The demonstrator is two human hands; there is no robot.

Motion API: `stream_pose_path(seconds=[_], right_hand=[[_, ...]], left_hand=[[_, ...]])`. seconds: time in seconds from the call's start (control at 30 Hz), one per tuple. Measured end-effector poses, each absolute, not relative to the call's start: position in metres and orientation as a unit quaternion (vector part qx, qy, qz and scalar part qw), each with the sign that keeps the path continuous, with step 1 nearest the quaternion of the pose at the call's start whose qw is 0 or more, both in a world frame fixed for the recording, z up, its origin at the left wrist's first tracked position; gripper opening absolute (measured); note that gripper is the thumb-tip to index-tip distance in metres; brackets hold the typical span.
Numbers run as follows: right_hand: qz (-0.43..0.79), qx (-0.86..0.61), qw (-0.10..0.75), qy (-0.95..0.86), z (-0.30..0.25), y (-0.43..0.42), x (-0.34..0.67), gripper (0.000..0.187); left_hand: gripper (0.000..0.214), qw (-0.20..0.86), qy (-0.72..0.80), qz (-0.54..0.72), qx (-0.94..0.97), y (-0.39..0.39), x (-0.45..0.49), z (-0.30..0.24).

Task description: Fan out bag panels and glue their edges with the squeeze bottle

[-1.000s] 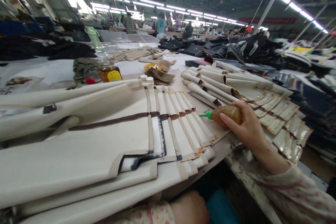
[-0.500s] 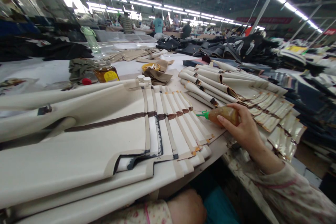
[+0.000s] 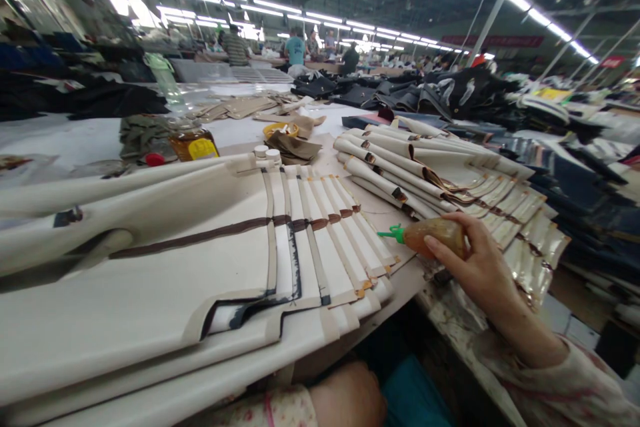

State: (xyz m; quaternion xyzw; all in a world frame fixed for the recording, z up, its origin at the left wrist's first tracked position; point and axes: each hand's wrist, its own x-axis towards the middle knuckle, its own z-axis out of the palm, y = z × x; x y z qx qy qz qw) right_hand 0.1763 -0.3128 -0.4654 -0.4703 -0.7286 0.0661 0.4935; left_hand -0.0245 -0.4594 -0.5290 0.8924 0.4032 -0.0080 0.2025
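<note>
Wrapped around a squeeze bottle (image 3: 433,237) of amber liquid is my right hand (image 3: 480,257). The bottle lies nearly level, its green nozzle pointing left, just off the edge of the fanned cream leather pieces (image 3: 210,273). Those overlapping pieces have beige edge strips, a dark brown band across the middle and orange-brown stains at some corners. My left hand (image 3: 350,395) is low at the table's front edge, below the pieces; its fingers are hidden from view.
A second fanned stack of cream pieces (image 3: 450,173) with glossy ends lies to the right. Behind are a yellow bowl (image 3: 281,130), white-capped small bottles (image 3: 267,155), a yellow-labelled jar (image 3: 195,145) and a green-lidded bottle (image 3: 163,77). Dark fabric heaps (image 3: 400,97) and several people are farther back.
My right hand has drawn the bottle slightly right and down, so its nozzle is farther from the leather edges. The whole view has shifted a little.
</note>
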Motion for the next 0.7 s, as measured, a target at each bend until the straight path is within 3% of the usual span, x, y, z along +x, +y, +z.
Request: stream_pose_path(seconds=[0.7], right_hand=[[0.152,-0.539,0.472,-0.682,-0.474,-0.342,0.216,0.052]], left_hand=[[0.026,0.202,0.410,-0.131,0.880,-0.454,-0.013,-0.547]])
